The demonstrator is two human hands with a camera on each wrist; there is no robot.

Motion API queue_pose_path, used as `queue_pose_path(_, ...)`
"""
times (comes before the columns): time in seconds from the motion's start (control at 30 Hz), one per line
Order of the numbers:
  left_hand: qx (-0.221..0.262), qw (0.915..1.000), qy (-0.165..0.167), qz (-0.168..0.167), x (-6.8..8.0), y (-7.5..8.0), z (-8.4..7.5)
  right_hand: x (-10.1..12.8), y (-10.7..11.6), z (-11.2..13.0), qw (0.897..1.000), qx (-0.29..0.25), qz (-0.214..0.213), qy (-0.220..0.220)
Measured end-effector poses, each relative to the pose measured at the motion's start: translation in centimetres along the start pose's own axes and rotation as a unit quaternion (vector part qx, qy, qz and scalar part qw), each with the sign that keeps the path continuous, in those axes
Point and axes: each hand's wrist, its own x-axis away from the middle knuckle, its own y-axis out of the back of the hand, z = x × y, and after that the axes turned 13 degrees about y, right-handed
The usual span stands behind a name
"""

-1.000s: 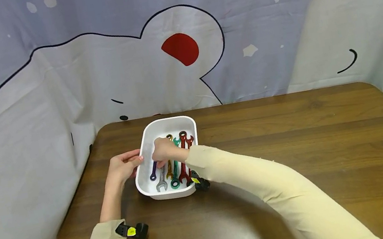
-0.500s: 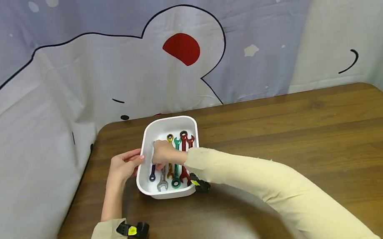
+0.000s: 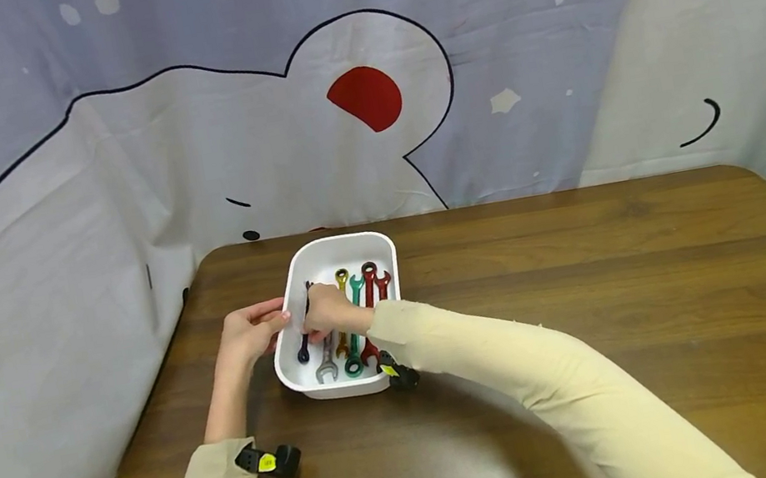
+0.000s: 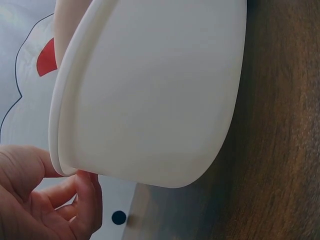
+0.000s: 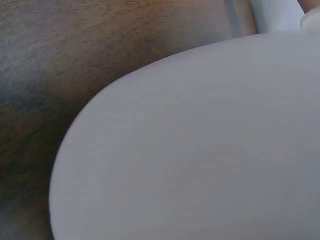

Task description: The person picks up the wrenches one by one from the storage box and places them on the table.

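A white plastic tray point(image 3: 324, 253) sits on the brown wooden tabletop point(image 3: 588, 281), toward its far left part, with its long sides running away from the person. Inside it a row of combination wrenches lies side by side, lengthwise: a dark purple wrench point(image 3: 305, 343) nearest the left wall, then a silver wrench point(image 3: 326, 367), an orange-gold wrench point(image 3: 340, 279), a green wrench point(image 3: 354, 360) and a red wrench point(image 3: 369, 279) on the right. The right hand point(image 3: 326, 310) reaches into the tray from the near right, its cream sleeve point(image 3: 529, 384) crossing the tray's near right corner; its fingers are curled down over the middle of the purple wrench and its neighbours, but the head view does not show clearly whether they pinch the purple wrench or only rest on it. The left hand point(image 3: 250, 331) is at the tray's left wall, its fingers bent and touching the rim point(image 4: 57, 125); in the left wrist view the fingertips point(image 4: 87, 200) lie just under the lip of that rim, at the tray's rounded outer wall. The right wrist view shows only the tray's blurred white outer wall point(image 5: 200, 150) close up, above the wood. Behind the tabletop hangs a grey-blue and white cartoon-print curtain point(image 3: 355, 74).
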Motion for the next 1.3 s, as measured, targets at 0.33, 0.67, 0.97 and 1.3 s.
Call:
queue_pose_path(0.33,-0.009,1.0000,0.000,-0.005,0.02,0.02,0.02,-0.59,-0.11,-0.37,0.999,-0.035,0.000,-0.025)
queue_pose_path(0.67,-0.004,1.0000,-0.002,-0.007,0.14,0.06,-0.01,-0.89,-0.41,-0.26,0.998,-0.053,-0.009,-0.043)
queue_pose_path(0.97,-0.008,0.9999,0.003,-0.012,0.03,0.14,0.31,-0.65,-0.28,-0.21,0.995,-0.091,0.002,-0.040)
queue_pose_path(1.3,0.003,0.9999,0.000,-0.010,0.29,0.20,0.59,-0.92,-0.53,-0.26,0.986,-0.149,0.001,-0.078)
